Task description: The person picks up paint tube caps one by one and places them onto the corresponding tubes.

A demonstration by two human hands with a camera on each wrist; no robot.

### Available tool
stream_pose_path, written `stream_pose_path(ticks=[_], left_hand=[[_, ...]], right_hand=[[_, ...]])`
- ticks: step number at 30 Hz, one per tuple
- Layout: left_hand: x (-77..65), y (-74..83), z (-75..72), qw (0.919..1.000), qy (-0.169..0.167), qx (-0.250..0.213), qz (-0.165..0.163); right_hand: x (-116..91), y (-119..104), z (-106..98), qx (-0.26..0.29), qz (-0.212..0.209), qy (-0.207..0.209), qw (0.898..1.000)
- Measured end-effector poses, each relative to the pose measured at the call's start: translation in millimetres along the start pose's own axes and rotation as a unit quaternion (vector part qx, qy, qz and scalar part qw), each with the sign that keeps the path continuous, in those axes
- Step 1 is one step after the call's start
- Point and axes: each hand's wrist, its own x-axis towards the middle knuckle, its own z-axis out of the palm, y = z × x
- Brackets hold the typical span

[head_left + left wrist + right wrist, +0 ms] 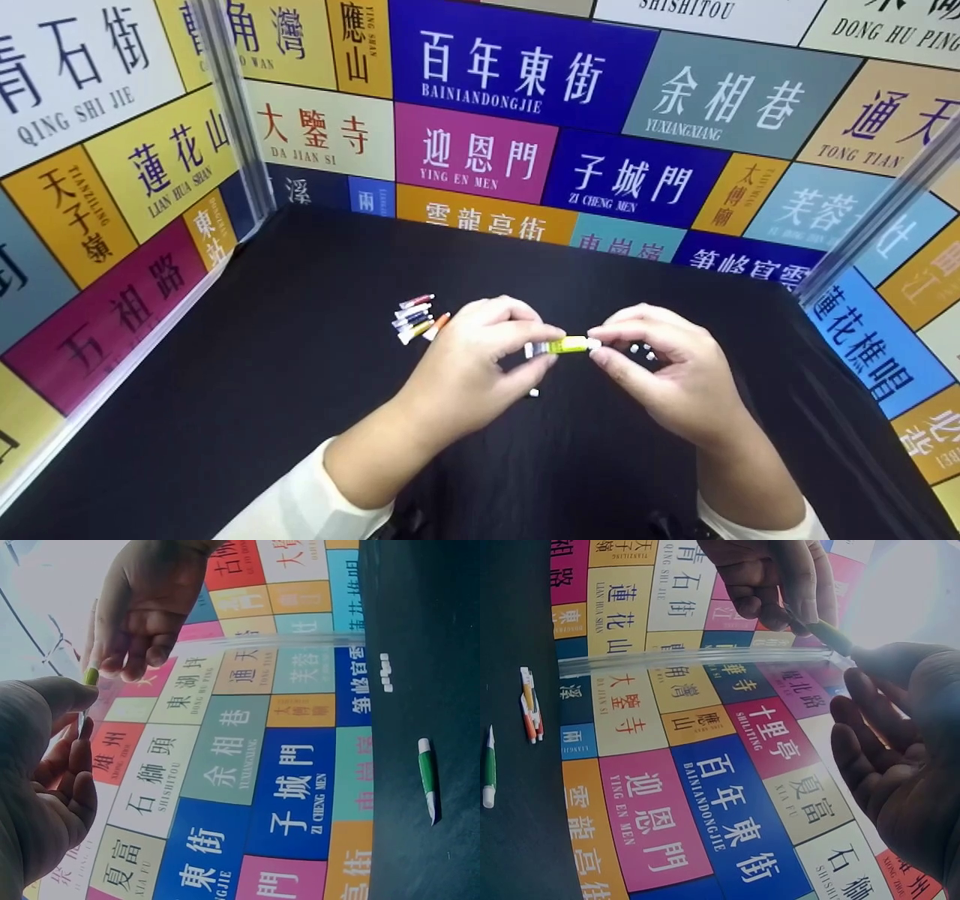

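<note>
A small yellow-green paint tube [568, 344] is held level in the air between both hands in the head view. My left hand [476, 356] pinches its flat crimped end between thumb and fingers. At the other end, the thumb and forefinger of my right hand [679, 367] pinch the white cap [595, 343]. A green paint tube [427, 778] with a white tip lies on the black table in the left wrist view. Several more paint tubes [414, 318], among them red, dark blue, yellow and orange, lie in a group beyond my left hand, which partly covers them.
Several small white caps [386, 673] lie together on the black tablecloth [247, 360], partly behind my right hand in the head view. Panels with coloured street-name signs [517, 60] enclose the table at the back and sides.
</note>
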Motion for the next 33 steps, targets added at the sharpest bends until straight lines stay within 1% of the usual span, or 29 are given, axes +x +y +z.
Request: stream_pose_path(ticks=[5, 14, 16, 19, 22, 23, 28, 30, 33], left_hand=[[-0.3, 0.3, 0.9, 1.0, 0.001, -0.003, 0.001], [-0.5, -0.4, 2.2, 0.9999, 0.006, -0.005, 0.01], [-0.5, -0.2, 2.2, 1.0, 0.004, -0.003, 0.007], [-0.1, 0.3, 1.8, 1.0, 0.002, -0.004, 0.002], [0.2, 0.6, 1.3, 1.0, 0.001, -0.001, 0.0], [0.3, 0.6, 1.1, 1.0, 0.002, 0.0, 0.0], [0.3, 0.0, 1.2, 0.9999, 0.007, 0.005, 0.005], [0.3, -0.2, 1.4, 0.9999, 0.009, 0.006, 0.006], [0.0, -0.1, 1.5, 0.9999, 0.008, 0.004, 0.007]], right_hand=[[-1.0, 0.2, 0.6, -0.012, 0.022, -0.002, 1.0], [-1.9, 1.3, 0.9, -0.008, 0.021, 0.001, 1.0], [-2.3, 1.7, 0.5, 0.01, 0.021, 0.006, 1.0], [-3.0, 1.8, 0.9, 0.066, 0.012, 0.019, 0.998], [-2.9, 0.7, 2.0, 0.111, -0.007, 0.028, 0.993], [-2.6, 0.0, 2.4, 0.115, -0.015, 0.029, 0.993], [0.5, -3.9, 3.7, 0.078, -0.052, 0.027, 0.995], [1.5, -4.8, 4.0, 0.062, -0.057, 0.024, 0.996], [1.6, -4.5, 4.1, 0.053, -0.052, 0.021, 0.997]])
